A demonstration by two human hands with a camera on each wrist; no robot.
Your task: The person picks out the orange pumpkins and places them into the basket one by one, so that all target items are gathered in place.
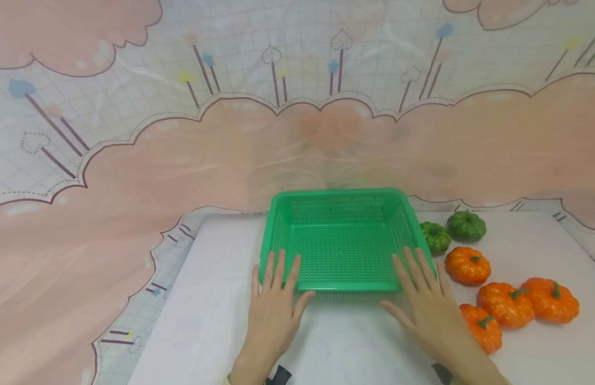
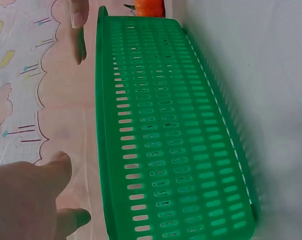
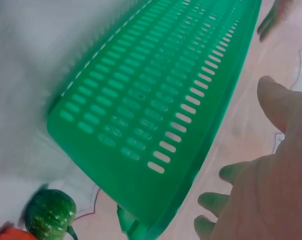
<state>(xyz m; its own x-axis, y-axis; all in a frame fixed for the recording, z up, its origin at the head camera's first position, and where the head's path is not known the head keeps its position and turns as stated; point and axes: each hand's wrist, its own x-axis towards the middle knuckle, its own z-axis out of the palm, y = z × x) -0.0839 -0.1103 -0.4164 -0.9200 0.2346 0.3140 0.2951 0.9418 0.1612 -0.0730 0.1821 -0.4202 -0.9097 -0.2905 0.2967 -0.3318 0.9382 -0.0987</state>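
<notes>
A green plastic basket (image 1: 341, 251) with slotted walls stands at the back of the white table, nothing inside it. My left hand (image 1: 273, 315), palm down with fingers spread, hovers over the basket's near left corner. Over the near right corner, my right hand (image 1: 427, 305) is spread the same way. Both wrist views show the slotted near wall, with the left fingers (image 2: 60, 175) and right fingers (image 3: 231, 172) beyond the rim and apart from it. Neither hand holds anything.
Right of the basket lie two green pumpkins (image 1: 466, 226) and several orange pumpkins (image 1: 506, 305), one partly behind my right hand. A patterned peach and white cloth (image 1: 297, 144) hangs behind the white table (image 1: 201, 310) and runs along its left side.
</notes>
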